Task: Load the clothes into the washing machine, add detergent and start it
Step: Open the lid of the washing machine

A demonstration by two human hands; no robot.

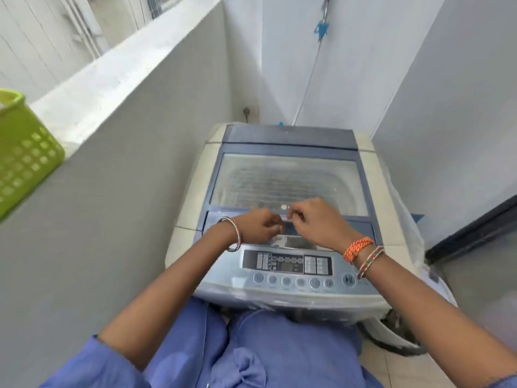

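A top-loading washing machine (pixel 190 191) stands in front of me with its clear glass lid (pixel 288 180) closed; the drum shows faintly through it. Both hands rest at the lid's front edge, by the handle recess. My left hand (pixel 258 225) has its fingers curled at the edge. My right hand (pixel 316 222) pinches at the handle lip beside it. The control panel (pixel 288 261) with a row of round buttons lies just below my wrists. No clothes or detergent are in view.
A green plastic laundry basket (pixel 25 152) sits on the low grey wall (pixel 112 163) at my left. White walls close in behind and to the right of the machine. A wall socket (pixel 250 112) is behind it. A dark door frame (pixel 475 228) is at right.
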